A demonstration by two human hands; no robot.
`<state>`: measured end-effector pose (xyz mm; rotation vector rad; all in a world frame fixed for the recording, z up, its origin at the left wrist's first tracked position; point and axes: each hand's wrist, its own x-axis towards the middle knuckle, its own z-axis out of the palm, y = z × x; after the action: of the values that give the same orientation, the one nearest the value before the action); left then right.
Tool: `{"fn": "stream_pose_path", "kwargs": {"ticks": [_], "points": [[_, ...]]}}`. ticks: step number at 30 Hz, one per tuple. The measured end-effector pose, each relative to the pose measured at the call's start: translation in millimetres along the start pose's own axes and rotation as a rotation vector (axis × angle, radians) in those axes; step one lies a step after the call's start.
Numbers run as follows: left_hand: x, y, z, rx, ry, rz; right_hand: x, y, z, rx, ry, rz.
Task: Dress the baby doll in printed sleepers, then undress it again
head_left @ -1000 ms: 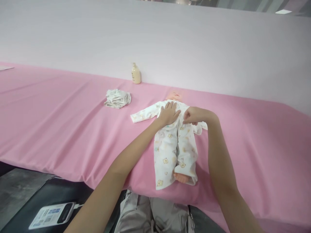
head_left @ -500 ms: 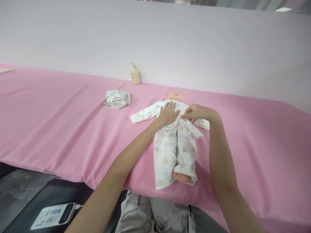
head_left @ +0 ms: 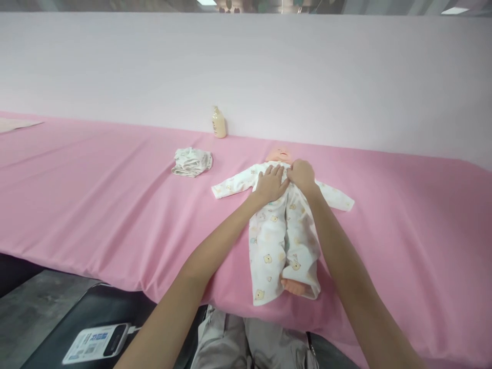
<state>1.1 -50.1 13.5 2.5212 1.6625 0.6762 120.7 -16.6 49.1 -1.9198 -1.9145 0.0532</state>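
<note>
Outfit: in the head view, lies on the doll, printed front up, on the pink tabletop, straight ahead of the person.
Long axis: runs from the doll's head at the far end to the leg cuffs by the near edge; the sleeves slant out to either side.
Left hand: spread flat on the chest, palm down, gripping nothing visible.
Right hand: curled narrow over the chest, fingertips at the front opening; whether cloth is pinched between them, I cannot tell.
Nearer hand: both are at the chest, just beside each other; the right sits slightly closer to the neck, with the legs reaching back toward the person.
Foot: shows at the right-hand cuff.
Folded cloth: left of the outfit, well apart.
Bottle: upright by the wall.
</note>
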Motion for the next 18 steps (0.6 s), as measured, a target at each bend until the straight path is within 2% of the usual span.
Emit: {"fn": "stream_pose_path", "kwargs": {"ticks": [2, 6, 10, 13, 15, 18], "points": [[0.1, -0.2, -1.2, -0.011, -0.005, 0.010, 8.0, 2.0, 1.6, 0.024, 0.004, -0.020], [0.3, -0.6, -2.5, -0.033, -0.005, 0.031, 31.6, 2.6, 4.0, 0.300, 0.055, 0.007], [-1.4, -1.1, -1.1, -0.033, 0.037, 0.041, 43.1, -2.5, 26.9, 0.432, 0.079, 0.106], [1.0, -4.9, -1.7, -0.074, 0.055, 0.042, 39.6, -2.5, 41.4, 0.479, 0.095, 0.106], [8.4, -9.4, -4.1, -0.151, 0.037, 0.001, 36.0, -0.3, 44.9, 0.508, 0.105, 0.111], [28.7, -14.5, -7.1, -0.273, 0.005, -0.189, 32.5, 3.2, 45.7, 0.531, 0.123, 0.115]]}}
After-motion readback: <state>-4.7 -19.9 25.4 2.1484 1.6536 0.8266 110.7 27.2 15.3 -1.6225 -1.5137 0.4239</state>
